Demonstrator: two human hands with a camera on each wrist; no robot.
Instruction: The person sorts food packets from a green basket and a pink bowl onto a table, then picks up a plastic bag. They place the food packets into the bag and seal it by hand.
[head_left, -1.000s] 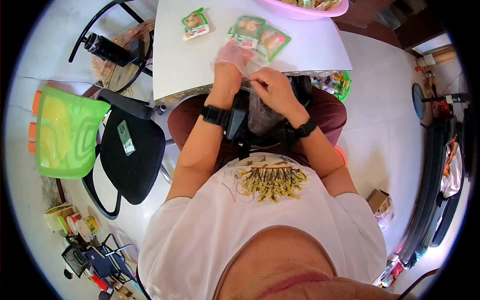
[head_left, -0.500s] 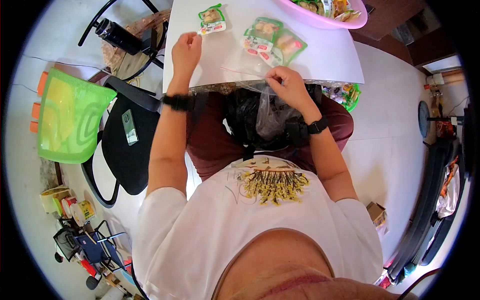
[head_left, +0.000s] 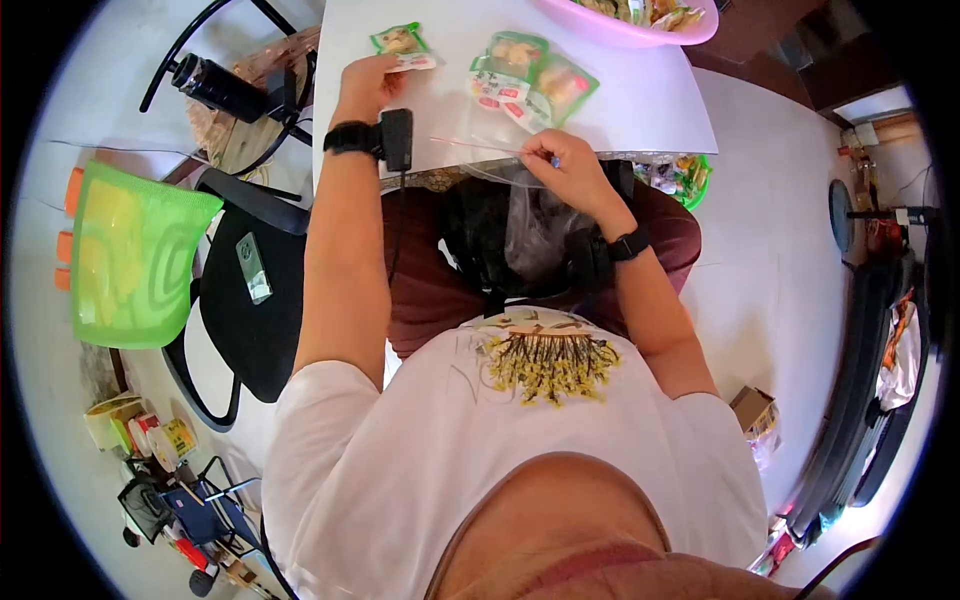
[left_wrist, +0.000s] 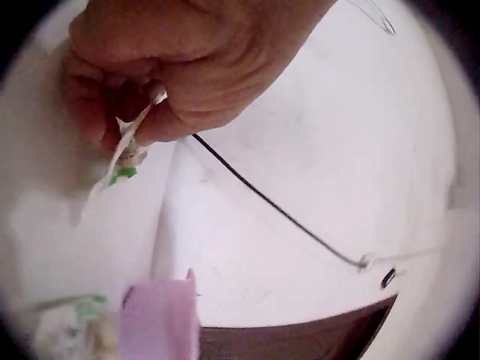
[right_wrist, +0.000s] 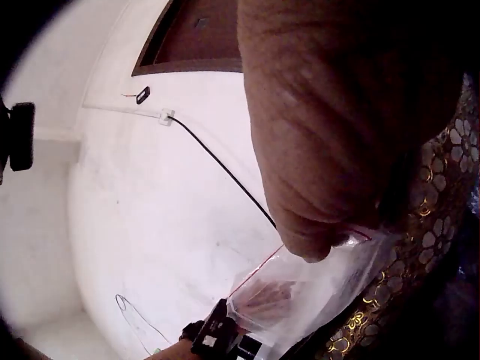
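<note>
My left hand (head_left: 368, 88) is at the table's left side, pinching the near edge of a small green-and-white snack packet (head_left: 402, 42). In the left wrist view, thumb and fingers close on that packet's (left_wrist: 124, 150) white edge. Near the table's front edge my right hand (head_left: 568, 168) pinches the rim of a clear plastic bag (right_wrist: 337, 281) with a red line along its mouth. Two more snack packets, one (head_left: 512, 62) partly over the other (head_left: 566, 88), lie just beyond the bag on the table.
A pink basin (head_left: 630, 28) of packets stands at the table's far right. On the lap is a black bag (head_left: 470, 230) with clear plastic (head_left: 535, 240) in it. A green basket (head_left: 695, 185) of packets sits below the table's right side. A black chair (head_left: 255, 320) is at the left.
My left hand has left the clear bag and moved left to the single packet, whose edge it now pinches. My right hand has kept its hold on the bag's rim.
</note>
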